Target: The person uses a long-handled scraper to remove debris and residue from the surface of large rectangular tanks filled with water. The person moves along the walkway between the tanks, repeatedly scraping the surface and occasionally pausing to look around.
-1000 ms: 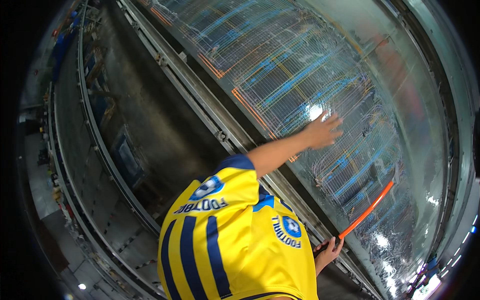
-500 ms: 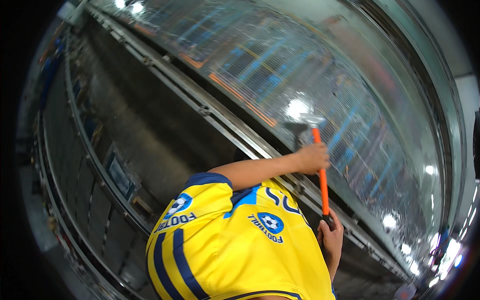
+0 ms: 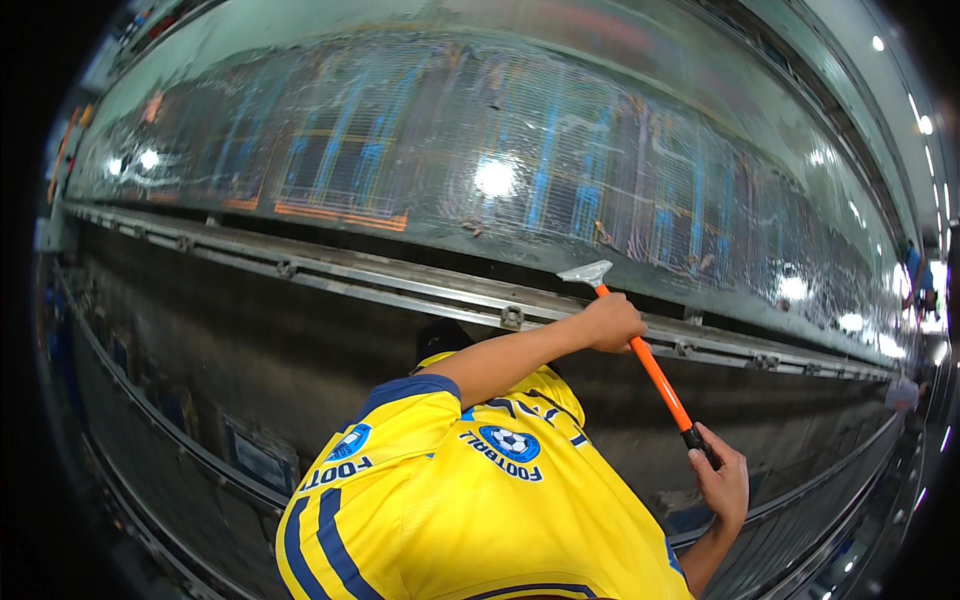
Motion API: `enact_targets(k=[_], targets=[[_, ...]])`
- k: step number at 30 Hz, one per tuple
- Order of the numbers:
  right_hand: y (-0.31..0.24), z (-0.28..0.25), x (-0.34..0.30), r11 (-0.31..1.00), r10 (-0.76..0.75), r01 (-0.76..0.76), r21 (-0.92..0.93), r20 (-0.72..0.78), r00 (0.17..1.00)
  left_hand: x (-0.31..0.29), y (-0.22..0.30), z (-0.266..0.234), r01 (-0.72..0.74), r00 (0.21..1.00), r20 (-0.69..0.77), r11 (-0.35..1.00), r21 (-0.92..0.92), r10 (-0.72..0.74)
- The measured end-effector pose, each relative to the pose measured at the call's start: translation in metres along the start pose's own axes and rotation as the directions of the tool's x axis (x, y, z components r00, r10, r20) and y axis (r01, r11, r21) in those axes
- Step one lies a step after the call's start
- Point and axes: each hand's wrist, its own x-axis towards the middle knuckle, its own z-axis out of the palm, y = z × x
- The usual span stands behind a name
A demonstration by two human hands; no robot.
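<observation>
Both my hands are closed around a long-handled scraper (image 3: pixel 660 382) with an orange shaft, a black end grip and a flat metal head. My left hand (image 3: pixel 612 323) wraps the upper shaft, just below the head. Down at the black grip, my right hand (image 3: pixel 722 470) holds the tool's end. The metal head (image 3: pixel 586 272) lies over the near edge of a broad, glossy, wet-looking surface (image 3: pixel 440 215) with blue and orange streaks and grid lines. Whether the blade touches the edge, I cannot tell. Small dark and brownish bits sit on this surface near the blade.
A metal rail (image 3: pixel 390 285) with several round fittings runs along the surface's near side, with a dark gap between them. Below it is a dark recess, bounded by a curved railing (image 3: pixel 150 405) at left. Bright light reflections (image 3: pixel 494 177) mark the wet surface.
The scraper head has been drawn back from the patterned area to the near edge. My right hand has swung outward to the right, tilting the shaft. The whole view has turned.
</observation>
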Motion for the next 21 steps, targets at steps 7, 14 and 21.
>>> enact_targets(k=[7, 14, 21], targets=[[-0.019, 0.019, 0.003, 0.992, -0.115, 0.113, -0.049, -0.033, 0.993, -0.011, -0.032, -0.011, 0.075, 0.977, 0.205, 0.996, -0.041, -0.065], [-0.049, 0.054, 0.057, 0.908, -0.411, 0.401, -0.125, -0.07, 0.909, -0.066, -0.085, -0.082, 0.289, 0.897, 0.294, 0.942, 0.174, -0.329], [-0.059, 0.014, 0.046, 0.477, -0.834, 0.535, -0.697, -0.166, 0.527, -0.026, -0.08, -0.103, 0.319, 0.945, -0.101, 0.944, 0.087, -0.31]])
